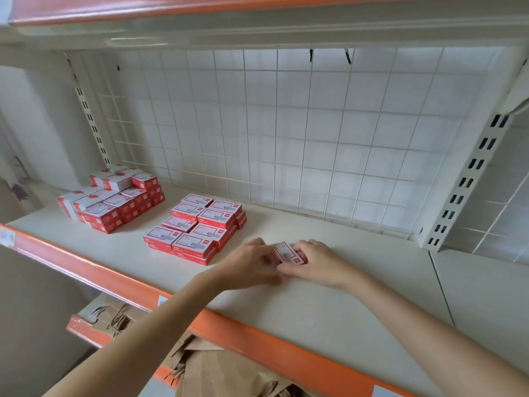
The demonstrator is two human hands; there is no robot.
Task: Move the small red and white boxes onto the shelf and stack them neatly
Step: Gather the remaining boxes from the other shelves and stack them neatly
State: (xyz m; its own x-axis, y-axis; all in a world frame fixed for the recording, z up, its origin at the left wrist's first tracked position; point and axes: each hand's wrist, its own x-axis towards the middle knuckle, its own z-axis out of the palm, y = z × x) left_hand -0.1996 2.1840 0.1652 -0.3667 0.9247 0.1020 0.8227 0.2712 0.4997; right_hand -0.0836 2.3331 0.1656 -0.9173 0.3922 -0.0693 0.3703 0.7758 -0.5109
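So, a wide cream shelf with an orange front lip is seen, backed by a white wire grid. Torn brown cardboard is piled on the level below. Far left, a taller pile of red and white boxes is stacked near the upright, and just right of it a flatter block of boxes is laid out in two neat rows. Nothing is parked between those and the hands. One small box is held low over the shelf, right of the flat block, pinched from both sides: the left hand is curled on its left edge, the right hand is wrapped round its right end.
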